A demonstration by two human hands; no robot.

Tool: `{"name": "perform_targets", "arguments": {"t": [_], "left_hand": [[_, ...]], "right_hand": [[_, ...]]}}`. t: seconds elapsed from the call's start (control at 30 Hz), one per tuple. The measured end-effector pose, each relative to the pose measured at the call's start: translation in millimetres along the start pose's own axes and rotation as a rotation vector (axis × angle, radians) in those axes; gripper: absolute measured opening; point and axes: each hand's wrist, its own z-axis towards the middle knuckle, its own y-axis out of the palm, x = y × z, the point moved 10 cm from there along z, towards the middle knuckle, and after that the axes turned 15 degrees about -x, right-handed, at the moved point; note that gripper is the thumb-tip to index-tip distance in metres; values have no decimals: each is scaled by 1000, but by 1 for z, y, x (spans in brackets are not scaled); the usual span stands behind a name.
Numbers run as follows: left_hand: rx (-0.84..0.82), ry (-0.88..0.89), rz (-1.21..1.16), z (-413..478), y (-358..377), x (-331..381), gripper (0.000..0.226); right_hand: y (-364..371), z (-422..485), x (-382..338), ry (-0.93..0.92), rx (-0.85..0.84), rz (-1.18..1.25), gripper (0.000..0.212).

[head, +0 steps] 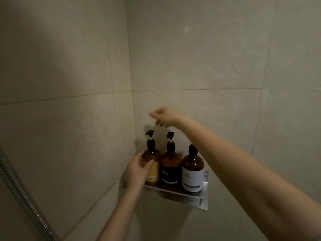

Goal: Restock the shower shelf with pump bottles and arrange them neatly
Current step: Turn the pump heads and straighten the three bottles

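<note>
Three amber pump bottles stand in a row on a metal corner shelf [205, 199]. The yellow-label bottle [153, 173] is at the left, the black-label bottle [171, 169] in the middle, the white-label bottle [192, 173] at the right. My left hand [137, 171] wraps the left side of the yellow-label bottle, thumb across its front. My right hand [165, 116] hovers above the pump heads of the left and middle bottles, fingers loosely spread and holding nothing. My right forearm crosses over the white-label bottle and hides its pump head.
Beige tiled walls meet in the corner behind the shelf. A ribbed metal shower hose [20, 192] runs down the lower left. A small hook [201, 200] hangs on the shelf's front rim.
</note>
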Motion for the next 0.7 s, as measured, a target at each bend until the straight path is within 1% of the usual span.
{"name": "perform_targets", "arguments": {"t": [0.1, 0.17, 0.23, 0.27, 0.33, 0.4, 0.47, 0.5, 0.57, 0.7], "left_hand": [[-22, -12, 36, 5, -4, -1, 54], [-13, 5, 0, 8, -8, 1, 47], [-47, 11, -22, 10, -5, 4, 44], [-77, 12, -37, 11, -1, 5, 45], [-130, 8, -62, 14, 5, 8, 49], [-153, -2, -66, 14, 7, 10, 56], [-158, 0, -78, 14, 5, 12, 60], [-161, 1, -82, 14, 4, 12, 60], [-172, 2, -81, 15, 3, 13, 61], [-188, -10, -93, 17, -1, 10, 62]], "right_hand": [[-48, -49, 15, -92, 251, 267, 39], [-67, -90, 49, -134, 425, 421, 31], [-64, -130, 99, -89, 581, 521, 29], [-54, -145, 124, -46, 618, 553, 28], [-21, -164, 168, 64, 597, 581, 25], [19, -173, 194, 172, 480, 538, 21], [56, -173, 201, 244, 333, 449, 36], [68, -172, 200, 251, 288, 419, 45], [78, -168, 191, 220, 279, 387, 60], [79, -160, 179, 157, 325, 393, 75]]}}
